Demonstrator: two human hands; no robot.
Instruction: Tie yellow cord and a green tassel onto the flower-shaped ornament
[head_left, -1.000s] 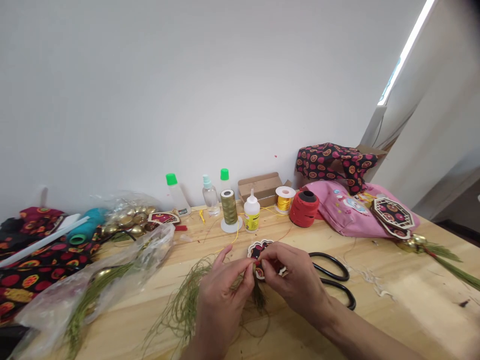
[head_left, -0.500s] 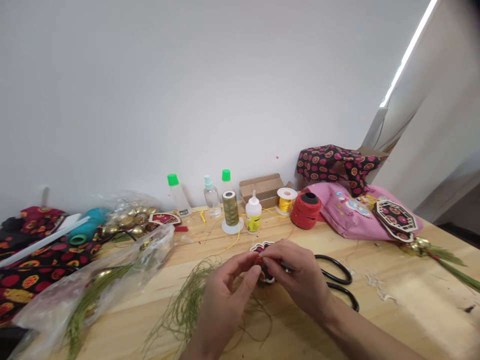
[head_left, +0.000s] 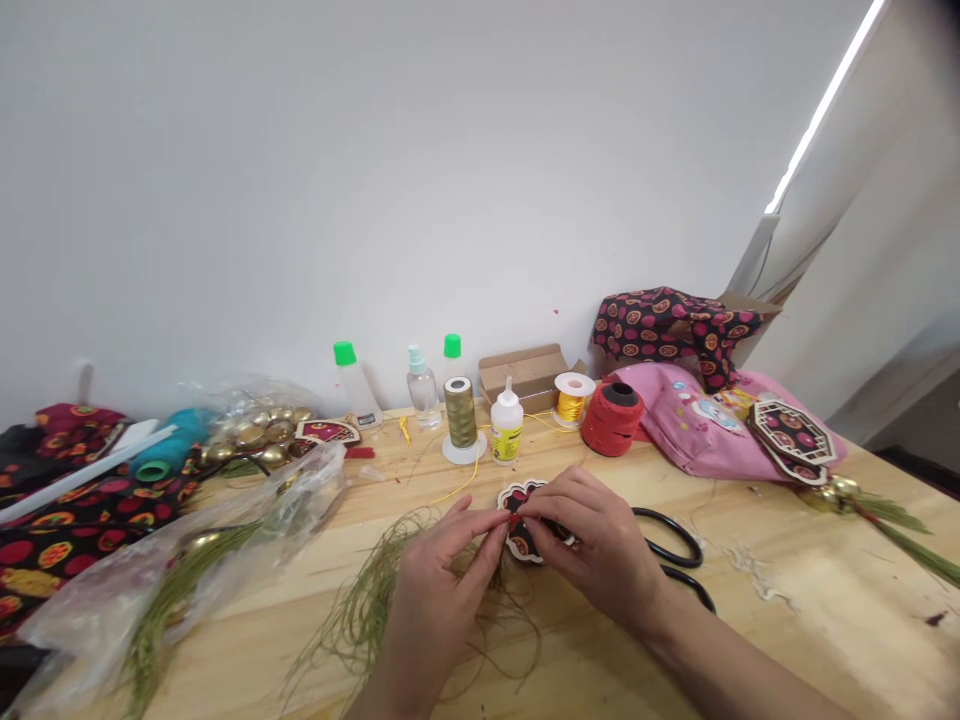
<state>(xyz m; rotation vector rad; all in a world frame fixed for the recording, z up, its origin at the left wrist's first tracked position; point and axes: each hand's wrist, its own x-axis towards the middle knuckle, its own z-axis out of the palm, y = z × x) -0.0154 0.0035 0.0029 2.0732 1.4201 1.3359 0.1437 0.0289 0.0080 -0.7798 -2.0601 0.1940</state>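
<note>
My left hand (head_left: pixel 442 570) and my right hand (head_left: pixel 596 530) meet over the table, thumb and forefinger of each pinched together. Between the fingertips shows a small red piece (head_left: pixel 514 518), too small to tell whether it is cord or cloth. Right beneath them lies a scalloped, dark patterned ornament (head_left: pixel 523 547) with a pale rim, partly covered by my right hand. Loose green threads (head_left: pixel 367 590) spread on the table beside and under my left hand. Black-handled scissors (head_left: pixel 679 540) lie by my right wrist, their blades hidden behind the hand.
Along the wall stand a green thread spool (head_left: pixel 460 415), a glue bottle (head_left: pixel 507 430), a yellow cord spool (head_left: pixel 571 400) and a red spool (head_left: pixel 613 420). A pink bag (head_left: pixel 675 430) is at right; a plastic bag (head_left: pixel 300 510) and patterned cloth (head_left: pixel 67 550) at left.
My fingers have shifted slightly, the left ones straightening out more. More of the scalloped ornament shows beneath the hands. The camera view has moved a little.
</note>
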